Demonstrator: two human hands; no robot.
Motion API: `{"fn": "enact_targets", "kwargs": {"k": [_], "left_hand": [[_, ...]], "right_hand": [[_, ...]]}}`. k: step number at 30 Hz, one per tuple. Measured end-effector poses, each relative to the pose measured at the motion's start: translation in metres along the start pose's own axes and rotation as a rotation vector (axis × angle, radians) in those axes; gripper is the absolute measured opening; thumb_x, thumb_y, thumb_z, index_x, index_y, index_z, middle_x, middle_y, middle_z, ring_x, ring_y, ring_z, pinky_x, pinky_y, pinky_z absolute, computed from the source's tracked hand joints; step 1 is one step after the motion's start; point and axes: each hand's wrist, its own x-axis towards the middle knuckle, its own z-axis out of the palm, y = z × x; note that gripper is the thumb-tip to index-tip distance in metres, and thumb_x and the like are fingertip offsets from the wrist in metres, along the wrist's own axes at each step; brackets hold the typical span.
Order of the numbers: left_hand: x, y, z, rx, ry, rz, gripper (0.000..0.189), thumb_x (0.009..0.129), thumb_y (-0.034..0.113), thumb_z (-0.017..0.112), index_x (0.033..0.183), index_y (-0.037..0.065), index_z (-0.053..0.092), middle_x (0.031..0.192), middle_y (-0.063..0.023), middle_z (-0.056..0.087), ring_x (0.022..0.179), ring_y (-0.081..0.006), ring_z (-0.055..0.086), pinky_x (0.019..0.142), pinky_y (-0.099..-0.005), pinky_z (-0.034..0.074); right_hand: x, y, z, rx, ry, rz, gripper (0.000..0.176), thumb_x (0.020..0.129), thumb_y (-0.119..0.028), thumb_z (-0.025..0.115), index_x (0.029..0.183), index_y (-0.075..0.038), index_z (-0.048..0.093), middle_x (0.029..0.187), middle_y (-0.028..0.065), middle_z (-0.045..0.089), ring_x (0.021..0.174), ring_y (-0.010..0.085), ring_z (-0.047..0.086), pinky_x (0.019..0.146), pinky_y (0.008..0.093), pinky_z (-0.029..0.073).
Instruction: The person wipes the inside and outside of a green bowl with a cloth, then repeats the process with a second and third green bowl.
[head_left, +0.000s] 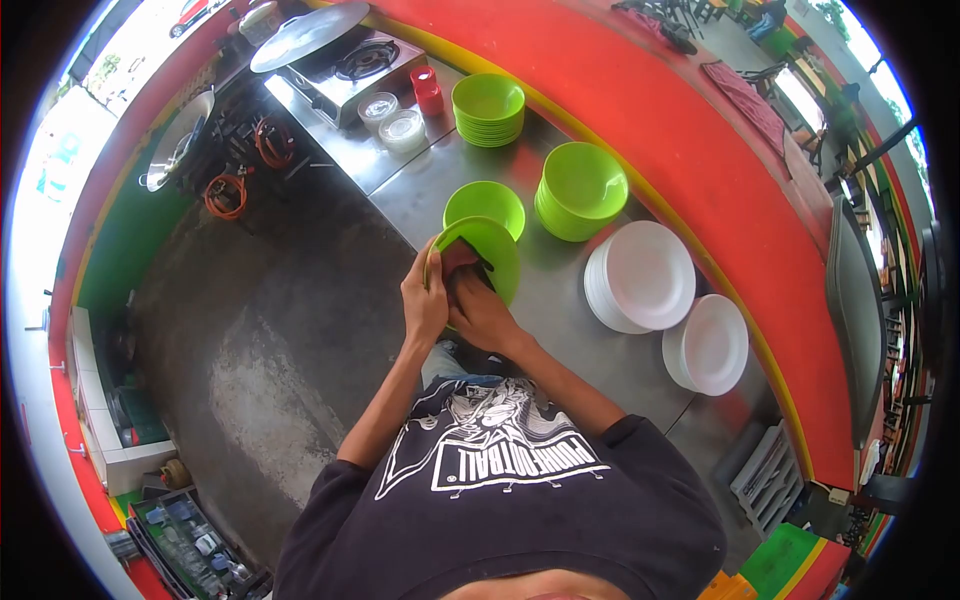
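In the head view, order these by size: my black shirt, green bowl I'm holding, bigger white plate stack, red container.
1. Black shirt
2. Bigger white plate stack and green bowl: too close to rank; the bowl is partly covered.
3. Red container

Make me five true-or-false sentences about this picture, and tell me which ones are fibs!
1. The left hand holds a green bowl. True.
2. The right hand is lying on the counter. False: the right hand is inside the bowl, with a cloth.
3. There is just one stack of white plates. False: the white plates make two stacks.
4. A red container stands near the stove. True.
5. The shirt has white printing on it. True.
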Motion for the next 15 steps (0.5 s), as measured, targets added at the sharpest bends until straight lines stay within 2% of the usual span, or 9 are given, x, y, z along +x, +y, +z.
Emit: {"fn": "enact_targets", "kwargs": {"k": [2, 5, 8, 12, 15], "left_hand": [[0.008, 0.001, -0.002, -0.02, 0.004, 0.037, 0.039, 0.109, 0.026, 0.048, 0.136, 0.0, 0.06, 0.116, -0.0142, 0.072, 0.108, -0.0171, 0.064, 0.096, -0.0312, 0.049], [0.023, -0.004, -0.01, -0.04, 0.027, 0.058, 0.041, 0.11, 0.027, 0.047, 0.135, -0.003, 0.06, 0.12, -0.0153, 0.07, 0.113, -0.0195, 0.063, 0.1, -0.0327, 0.048], [0.028, -0.006, -0.015, -0.003, 0.006, 0.077, 0.045, 0.109, 0.033, 0.047, 0.132, -0.004, 0.061, 0.119, -0.0123, 0.07, 0.112, -0.0176, 0.062, 0.1, -0.0308, 0.046], [0.029, -0.007, -0.018, -0.059, -0.058, 0.023, 0.048, 0.109, 0.036, 0.048, 0.131, -0.005, 0.061, 0.116, -0.01, 0.07, 0.11, -0.0157, 0.061, 0.098, -0.0292, 0.046], [0.025, 0.002, -0.016, -0.024, -0.049, 0.017, 0.045, 0.11, 0.032, 0.045, 0.133, -0.003, 0.061, 0.121, -0.0147, 0.07, 0.113, -0.0198, 0.064, 0.1, -0.0323, 0.047]], "right_hand": [[0.001, -0.01, -0.004, 0.102, -0.089, 0.014, 0.034, 0.089, -0.015, 0.06, 0.116, 0.004, 0.053, 0.114, 0.0259, 0.057, 0.111, 0.0421, 0.057, 0.097, 0.0497, 0.044], [0.0, -0.014, -0.022, 0.218, -0.276, 0.068, 0.033, 0.086, -0.014, 0.065, 0.113, 0.002, 0.054, 0.109, 0.0235, 0.058, 0.106, 0.041, 0.058, 0.091, 0.0488, 0.046], [-0.007, -0.006, -0.034, 0.086, -0.309, -0.052, 0.032, 0.083, -0.014, 0.07, 0.107, 0.002, 0.055, 0.103, 0.0218, 0.06, 0.098, 0.0409, 0.061, 0.084, 0.0486, 0.049], [-0.007, -0.009, -0.038, -0.007, -0.286, -0.08, 0.031, 0.081, -0.015, 0.073, 0.101, 0.001, 0.056, 0.097, 0.0205, 0.062, 0.09, 0.0398, 0.063, 0.079, 0.0462, 0.05], [-0.002, -0.013, -0.021, -0.002, -0.19, -0.111, 0.029, 0.08, -0.014, 0.075, 0.097, 0.002, 0.056, 0.093, 0.02, 0.063, 0.087, 0.0391, 0.064, 0.076, 0.0447, 0.05]]}}
